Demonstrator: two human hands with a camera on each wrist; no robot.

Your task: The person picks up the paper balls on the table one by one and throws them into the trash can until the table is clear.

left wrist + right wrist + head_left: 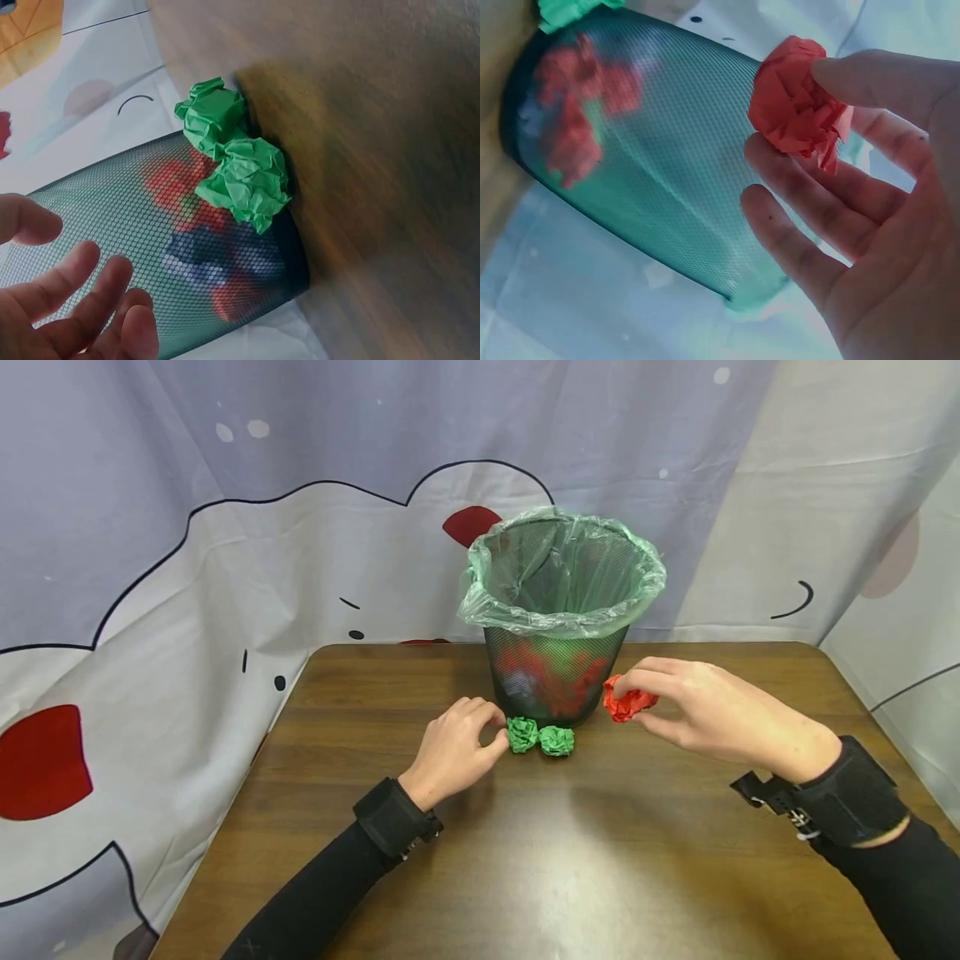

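Observation:
Between the thumb and fingers of my right hand is a red crumpled paper ball, held just right of the mesh wastebasket. The right wrist view has the thumb pressing the red ball against the fingers. Two green crumpled paper balls, a left one and a right one, lie side by side on the table at the basket's foot. My left hand is bent beside the left green ball. In the left wrist view its fingers are apart from both green balls and hold nothing.
A translucent green bag lines the basket and folds over its rim. Red, green and bluish-white crumpled balls show through the mesh low inside. The basket stands near the back of the brown wooden table, before a patterned curtain.

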